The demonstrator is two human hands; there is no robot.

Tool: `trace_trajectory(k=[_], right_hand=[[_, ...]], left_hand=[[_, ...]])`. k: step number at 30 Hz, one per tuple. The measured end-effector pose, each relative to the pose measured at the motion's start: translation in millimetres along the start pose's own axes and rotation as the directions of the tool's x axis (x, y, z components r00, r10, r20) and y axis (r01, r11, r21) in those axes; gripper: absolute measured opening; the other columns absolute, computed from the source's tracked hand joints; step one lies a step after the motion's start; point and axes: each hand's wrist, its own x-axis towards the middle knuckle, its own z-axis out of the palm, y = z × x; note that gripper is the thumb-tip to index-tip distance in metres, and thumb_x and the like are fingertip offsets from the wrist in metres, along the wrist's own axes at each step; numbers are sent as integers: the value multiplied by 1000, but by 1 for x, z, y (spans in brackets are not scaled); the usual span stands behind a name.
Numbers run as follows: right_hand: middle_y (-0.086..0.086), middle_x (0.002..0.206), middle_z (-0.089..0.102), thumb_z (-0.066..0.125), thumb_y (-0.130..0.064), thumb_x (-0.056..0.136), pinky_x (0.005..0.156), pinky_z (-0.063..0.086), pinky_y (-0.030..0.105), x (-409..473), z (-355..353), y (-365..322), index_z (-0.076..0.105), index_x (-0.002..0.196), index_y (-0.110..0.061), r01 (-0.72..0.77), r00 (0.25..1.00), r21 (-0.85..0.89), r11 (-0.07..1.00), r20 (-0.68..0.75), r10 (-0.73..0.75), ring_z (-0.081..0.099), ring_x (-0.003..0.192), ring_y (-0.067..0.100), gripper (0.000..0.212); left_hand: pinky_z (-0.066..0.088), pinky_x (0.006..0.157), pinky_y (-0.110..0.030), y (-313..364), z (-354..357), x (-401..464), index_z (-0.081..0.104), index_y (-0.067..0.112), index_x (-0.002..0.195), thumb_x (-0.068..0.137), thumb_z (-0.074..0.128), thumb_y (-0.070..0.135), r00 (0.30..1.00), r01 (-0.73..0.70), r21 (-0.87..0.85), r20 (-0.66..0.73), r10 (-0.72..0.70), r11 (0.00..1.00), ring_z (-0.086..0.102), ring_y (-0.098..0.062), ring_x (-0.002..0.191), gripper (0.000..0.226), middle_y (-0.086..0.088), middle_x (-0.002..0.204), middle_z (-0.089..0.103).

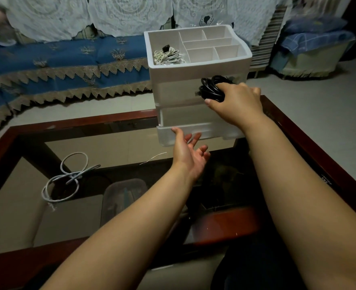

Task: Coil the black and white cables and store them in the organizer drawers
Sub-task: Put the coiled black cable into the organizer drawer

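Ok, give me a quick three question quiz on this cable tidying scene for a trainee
1. True or false: the right hand grips the coiled black cable.
2. Which cable lies on the glass table? A) grey cable B) black cable
3. Fill in: white cables sit in the organizer's top ____.

Key: 1 true. 2 A, the grey cable. 3 tray. The left hand is open, by the lowest drawer.

A glass-topped bench point(311, 130) with a dark red wooden frame carried a white drawer organizer point(179, 84) at its far edge and a loosely looped grey cable point(68, 178) at left.
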Motion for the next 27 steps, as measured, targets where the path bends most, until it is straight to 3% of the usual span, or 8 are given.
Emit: trace_trajectory(k=[5, 9, 13, 16, 19, 23, 25, 27], right_hand=[[8, 118, 62, 46, -56, 89, 95, 28, 43, 0, 1, 3, 55, 123, -25, -40, 999, -2, 999, 28, 40, 48, 116, 31, 47], [4, 109, 64, 47, -58, 89, 97, 30, 44, -8, -11, 1, 57, 118, -24, 6, 996, -10, 1000, 87, -5, 53, 111, 30, 46], [-8, 73, 53, 50, -61, 86, 92, 36, 43, -11, -25, -10, 60, 97, -25, 8, 960, 63, 998, 279, -26, 54, 88, 23, 39], [6, 103, 64, 37, -63, 90, 101, 30, 48, -8, -9, -23, 60, 113, -22, 58, 917, -21, 998, 396, -45, 53, 110, 30, 52], [16, 142, 43, 22, -50, 98, 109, 18, 55, -9, 17, -26, 50, 133, -19, 41, 869, -34, 999, 494, -19, 31, 133, 35, 55], [12, 143, 37, 30, -36, 98, 111, 13, 59, -11, 33, -14, 52, 134, -25, 59, 830, -80, 995, 558, -4, 27, 135, 33, 44], [9, 140, 43, 38, -48, 96, 111, 20, 53, -12, 34, -9, 56, 130, -30, 47, 884, -16, 999, 465, -35, 33, 133, 31, 43], [8, 137, 47, 47, -66, 85, 109, 28, 49, -15, 29, -6, 56, 129, -33, 5, 934, 153, 988, 354, -59, 37, 131, 31, 56]], left_hand=[[32, 61, -28, -20, 0, -28, 44, 17, 126, 91, 31, 69, 1000, -19, 13, -3, 19, 1000, 42, -18, 70, 63, -2, 126, 57], [40, 71, -29, -23, 0, -35, 39, 17, 136, 92, 31, 66, 1000, 3, 21, -17, -3, 1000, 54, -21, 85, 66, -2, 136, 52], [39, 91, -37, -21, -5, -39, 36, 20, 141, 93, 32, 65, 999, 29, 45, 22, -30, 999, 57, -26, 103, 66, -3, 142, 49], [38, 91, -37, -19, -7, -39, 34, 21, 144, 93, 30, 65, 999, 33, 60, 31, -35, 998, 58, -25, 103, 68, -2, 144, 47], [39, 91, -37, -17, -10, -38, 31, 21, 146, 93, 30, 65, 997, 42, 86, 63, -48, 995, 59, -24, 104, 69, -2, 146, 46], [43, 91, -37, -10, -19, -35, 31, 17, 146, 96, 34, 57, 996, 39, 228, 73, -58, 973, 56, -24, 117, 64, -7, 144, 47], [47, 79, -31, -4, -22, -33, 39, 14, 139, 99, 36, 50, 1000, -18, 431, 18, 11, 902, 61, -19, 102, 54, -5, 129, 58], [48, 73, -30, 1, -27, -33, 50, 11, 123, 99, 42, 42, 972, -108, 657, -87, 217, 746, 60, -17, 89, 40, -2, 105, 62]])
